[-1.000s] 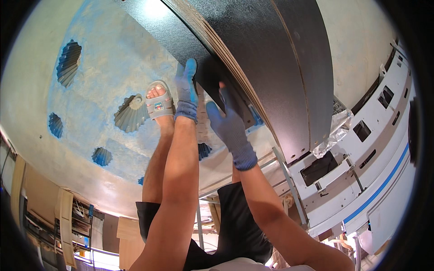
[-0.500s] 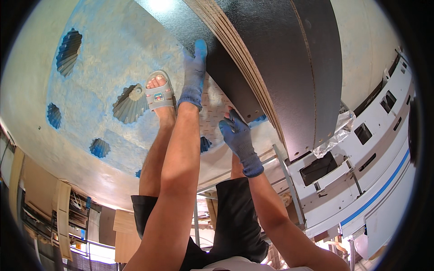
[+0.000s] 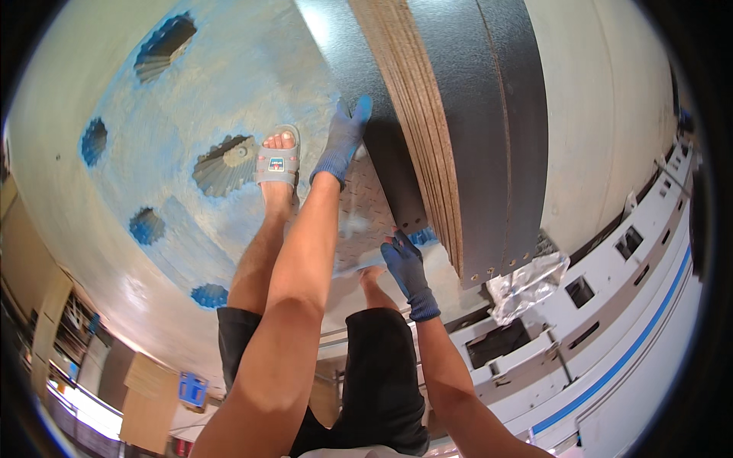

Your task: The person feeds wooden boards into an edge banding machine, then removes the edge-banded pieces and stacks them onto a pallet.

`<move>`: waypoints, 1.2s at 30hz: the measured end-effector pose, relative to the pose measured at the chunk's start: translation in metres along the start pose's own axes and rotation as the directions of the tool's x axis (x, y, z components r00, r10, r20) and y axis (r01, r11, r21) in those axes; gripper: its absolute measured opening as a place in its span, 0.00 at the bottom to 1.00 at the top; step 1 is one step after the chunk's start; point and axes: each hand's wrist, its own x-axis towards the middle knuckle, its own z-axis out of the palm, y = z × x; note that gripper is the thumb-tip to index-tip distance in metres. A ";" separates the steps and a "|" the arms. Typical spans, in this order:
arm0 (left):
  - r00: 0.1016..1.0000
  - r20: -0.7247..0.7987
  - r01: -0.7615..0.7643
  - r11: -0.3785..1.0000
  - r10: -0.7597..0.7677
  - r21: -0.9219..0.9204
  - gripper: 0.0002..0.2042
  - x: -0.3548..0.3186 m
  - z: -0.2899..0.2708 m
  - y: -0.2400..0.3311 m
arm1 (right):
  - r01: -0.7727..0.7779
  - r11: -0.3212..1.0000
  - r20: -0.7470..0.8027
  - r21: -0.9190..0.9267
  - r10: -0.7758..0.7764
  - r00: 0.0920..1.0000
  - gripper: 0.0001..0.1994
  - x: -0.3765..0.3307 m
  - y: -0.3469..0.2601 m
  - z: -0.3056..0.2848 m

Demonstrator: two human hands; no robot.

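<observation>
My left hand [image 3: 343, 143], in a blue-grey knit glove, is at the left edge of a thin dark board [image 3: 397, 172]. Its thumb lies on the board's face and the other fingers are mostly hidden along the edge, so it appears closed on it. Just below the board's lower end, by two small holes, is my right hand [image 3: 408, 273] in a matching glove. Its fingers are apart and partly bent, with bare fingertips showing, and I see nothing held in them. Beside the board stands a stack of dark-faced panels [image 3: 492, 145] with brown particleboard edges [image 3: 420, 130].
My sandalled foot [image 3: 276, 162] stands on a pale, blue-stained floor [image 3: 252, 84] with ragged holes showing ribbed sheet, such as one hole [image 3: 223, 166]. Crumpled clear plastic [image 3: 527, 286] lies by the stack's lower end. A long white machine frame [image 3: 611, 320] with rectangular cutouts runs along the right.
The whole view has turned and shifted, so the panel stack looks more upright. Both hands stay by the same board, the right one now nearer its lower end.
</observation>
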 end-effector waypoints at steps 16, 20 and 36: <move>0.938 -0.332 0.112 0.994 -0.103 0.009 0.27 -0.133 -0.011 -0.012 | 0.192 0.975 0.098 -0.108 -0.182 0.978 0.26 -0.059 0.046 -0.069; 0.932 -0.203 0.310 0.951 -0.299 0.024 0.26 -0.225 0.005 -0.054 | 0.171 0.985 0.067 -0.026 -0.169 0.983 0.26 -0.116 0.040 -0.098; 0.969 0.130 0.236 0.948 -0.211 -0.214 0.13 -0.496 -0.071 0.102 | 0.275 0.911 -0.265 -0.308 -0.360 0.894 0.29 -0.287 0.114 -0.217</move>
